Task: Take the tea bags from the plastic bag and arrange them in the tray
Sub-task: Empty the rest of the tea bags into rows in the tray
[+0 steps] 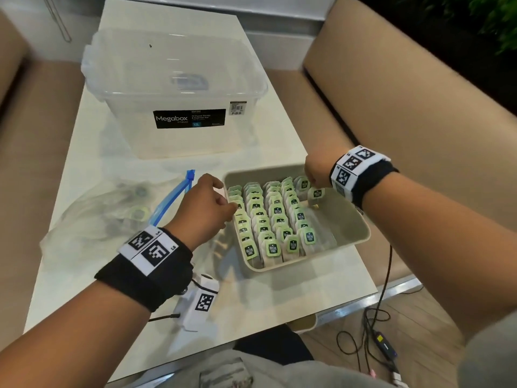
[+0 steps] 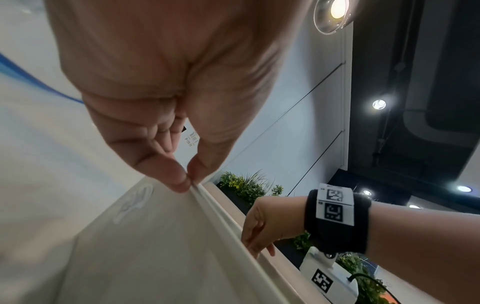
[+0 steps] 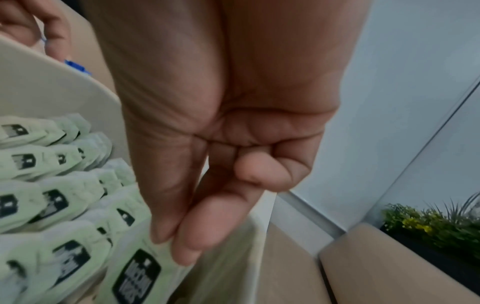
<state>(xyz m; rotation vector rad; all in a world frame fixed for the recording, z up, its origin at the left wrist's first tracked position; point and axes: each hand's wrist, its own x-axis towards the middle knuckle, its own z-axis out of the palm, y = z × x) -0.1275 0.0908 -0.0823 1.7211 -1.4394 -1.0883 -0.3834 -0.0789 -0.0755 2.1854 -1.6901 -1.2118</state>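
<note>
A beige tray [image 1: 361, 233] sits on the white table, with several rows of green-tagged tea bags [image 1: 268, 222] standing in it. My left hand [image 1: 230, 207] is at the tray's left rim. In the left wrist view its thumb and forefinger [image 2: 179, 181] pinch that rim [image 2: 221, 216]. My right hand [image 1: 310, 179] reaches over the tray's far right corner. The right wrist view shows its thumb and forefinger [image 3: 192, 242] pinching the top edge of a tea bag [image 3: 135, 273] beside the tray wall. The clear plastic bag [image 1: 112, 217] with a blue zip [image 1: 173, 197] lies left of the tray, a few tea bags inside.
A clear Megabox storage bin [image 1: 173, 88] stands at the back of the table behind the tray. Beige sofa seats [image 1: 405, 113] flank the table on both sides. Black cables [image 1: 375, 326] hang off the table's right edge down to the floor.
</note>
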